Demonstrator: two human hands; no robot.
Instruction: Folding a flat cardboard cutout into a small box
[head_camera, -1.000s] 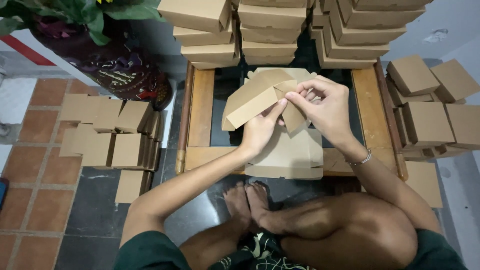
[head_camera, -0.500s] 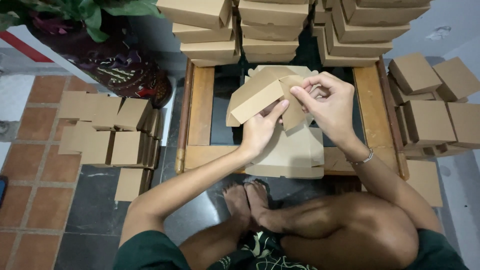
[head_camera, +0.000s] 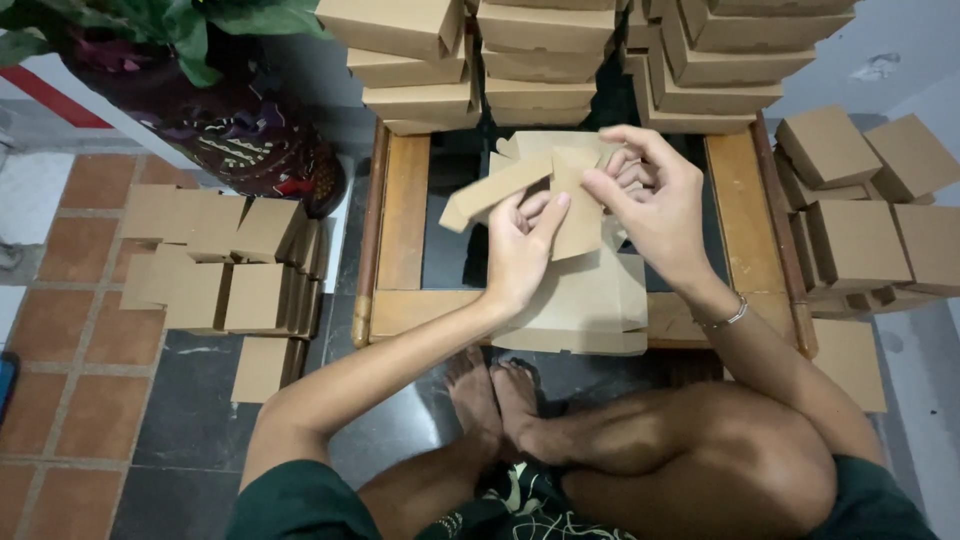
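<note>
Both your hands grip a half-folded cardboard box above the low wooden table.

Your left hand (head_camera: 520, 250) pinches the cardboard box (head_camera: 535, 190) from below, fingers closed on its panel, while your right hand (head_camera: 655, 205) clasps its far side, fingers curled on a flap. The box hovers over a pile of flat blanks (head_camera: 590, 305) on the wooden table (head_camera: 405, 230), with stacked finished boxes (head_camera: 560, 60) just beyond.

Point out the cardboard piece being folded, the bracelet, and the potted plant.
cardboard piece (head_camera: 580, 205), head view, its flat front panel
bracelet (head_camera: 728, 318), head view, band at the wrist
potted plant (head_camera: 230, 135), head view, patterned pot wall
</note>
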